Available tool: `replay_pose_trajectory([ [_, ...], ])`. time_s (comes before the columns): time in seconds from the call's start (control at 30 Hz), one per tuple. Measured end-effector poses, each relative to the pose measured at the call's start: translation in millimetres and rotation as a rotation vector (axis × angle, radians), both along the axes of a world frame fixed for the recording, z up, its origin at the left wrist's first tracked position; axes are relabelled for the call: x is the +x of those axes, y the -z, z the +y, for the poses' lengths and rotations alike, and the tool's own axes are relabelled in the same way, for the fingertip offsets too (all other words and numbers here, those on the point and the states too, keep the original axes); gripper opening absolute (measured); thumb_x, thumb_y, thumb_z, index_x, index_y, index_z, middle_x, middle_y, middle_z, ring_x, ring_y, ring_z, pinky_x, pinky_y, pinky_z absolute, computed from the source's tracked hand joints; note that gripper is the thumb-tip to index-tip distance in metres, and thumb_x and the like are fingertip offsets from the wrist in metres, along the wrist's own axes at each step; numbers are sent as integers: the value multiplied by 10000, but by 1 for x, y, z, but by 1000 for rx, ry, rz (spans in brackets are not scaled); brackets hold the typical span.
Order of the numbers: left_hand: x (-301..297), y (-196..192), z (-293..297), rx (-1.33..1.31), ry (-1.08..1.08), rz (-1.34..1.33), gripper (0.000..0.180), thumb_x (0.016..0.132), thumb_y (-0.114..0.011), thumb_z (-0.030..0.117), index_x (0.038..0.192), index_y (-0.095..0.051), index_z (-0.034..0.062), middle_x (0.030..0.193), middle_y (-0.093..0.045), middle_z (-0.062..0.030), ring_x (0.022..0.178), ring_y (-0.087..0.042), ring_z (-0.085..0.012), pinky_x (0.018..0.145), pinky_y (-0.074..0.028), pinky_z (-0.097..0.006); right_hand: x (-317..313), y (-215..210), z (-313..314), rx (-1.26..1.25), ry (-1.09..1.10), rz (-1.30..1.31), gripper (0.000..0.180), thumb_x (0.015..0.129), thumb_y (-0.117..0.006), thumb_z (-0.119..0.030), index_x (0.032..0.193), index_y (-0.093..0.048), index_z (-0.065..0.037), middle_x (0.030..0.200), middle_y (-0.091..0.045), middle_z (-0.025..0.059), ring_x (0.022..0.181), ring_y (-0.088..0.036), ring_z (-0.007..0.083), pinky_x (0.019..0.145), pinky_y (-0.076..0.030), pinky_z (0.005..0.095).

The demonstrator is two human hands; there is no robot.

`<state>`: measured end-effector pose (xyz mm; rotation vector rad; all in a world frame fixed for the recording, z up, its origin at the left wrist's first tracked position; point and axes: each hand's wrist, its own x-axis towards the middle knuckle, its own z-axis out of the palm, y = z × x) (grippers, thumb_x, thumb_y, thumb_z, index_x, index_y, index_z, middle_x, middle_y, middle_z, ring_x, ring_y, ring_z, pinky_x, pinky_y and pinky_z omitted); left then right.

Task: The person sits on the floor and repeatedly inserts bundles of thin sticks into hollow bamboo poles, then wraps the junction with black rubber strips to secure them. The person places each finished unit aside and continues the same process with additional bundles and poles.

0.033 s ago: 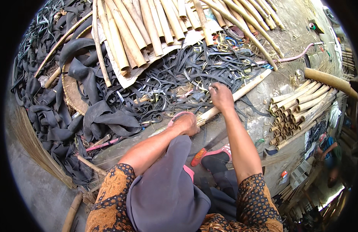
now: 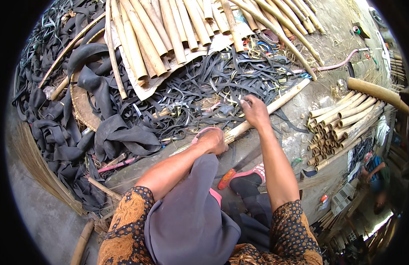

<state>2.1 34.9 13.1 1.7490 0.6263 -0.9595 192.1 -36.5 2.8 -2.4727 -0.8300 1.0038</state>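
Observation:
A long pale bamboo pole [image 2: 279, 100] lies slanted across the ground in front of me, over a heap of black rubber strips [image 2: 191, 88]. My left hand [image 2: 212, 140] is closed around the pole's near end, close to my knee. My right hand [image 2: 254, 110] grips the same pole farther up, its fingers curled at the edge of the rubber strips. Whether it also pinches a strip is unclear. My grey-clad knee [image 2: 191, 212] and a foot in a pink sandal [image 2: 244, 174] are below the hands.
Thick bamboo poles [image 2: 169, 31] lie stacked on a sheet at the top. A bundle of short bamboo sticks [image 2: 341, 123] sits at the right. A woven basket [image 2: 83, 104], dark rubber tubes and a straw broom [image 2: 36, 163] are at the left. Another person [image 2: 376, 176] is at the lower right.

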Motion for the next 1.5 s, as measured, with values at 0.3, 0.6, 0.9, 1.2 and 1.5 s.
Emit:
replay_pose_trajectory([
  [0.3, -20, 8, -4, 30, -51, -19, 351, 773, -782, 278, 963, -748, -15, 953, -735, -257, 912, -735, -387, 805, -573, -457, 33, -102, -41, 611, 595, 393, 212, 1064, -553, -184, 1142, -619, 2, 924, -713, 107, 795, -675, 146, 764, -556, 276],
  [0.6, -55, 9, 7, -112, -130, -159, 323, 750, -776, 242, 980, -726, 21, 886, -722, -264, 876, -726, -417, 761, -557, -504, 66, -126, -37, 740, 583, 217, 203, 1076, -554, -205, 1129, -613, -19, 968, -739, 120, 818, -711, 171, 790, -562, 290],
  [0.9, -56, 4, -3, -6, 76, -140, 267, 752, -787, 273, 854, -720, 36, 843, -725, -236, 860, -728, -402, 726, -554, -506, 19, -75, 23, 125, 255, 16, 461, 1035, -588, -247, 1451, -516, -62, 967, -742, 87, 729, -642, 109, 725, -526, 267],
  [1.2, -49, 2, -1, -32, 139, -99, 335, 782, -817, 348, 928, -747, 54, 901, -742, -211, 903, -731, -384, 756, -573, -481, -84, 43, 100, -42, -203, 74, 352, 982, -623, -302, 1252, -702, -90, 1237, -695, 202, 1126, -667, 375, 1008, -517, 446],
  [1.5, -45, -5, 0, 11, 140, -49, 334, 774, -777, 287, 974, -745, 22, 928, -744, -230, 919, -738, -383, 814, -588, -477, -96, 101, 102, 80, -247, 55, 249, 956, -628, -119, 1188, -704, -70, 1107, -728, 124, 1048, -695, 290, 929, -542, 409],
])
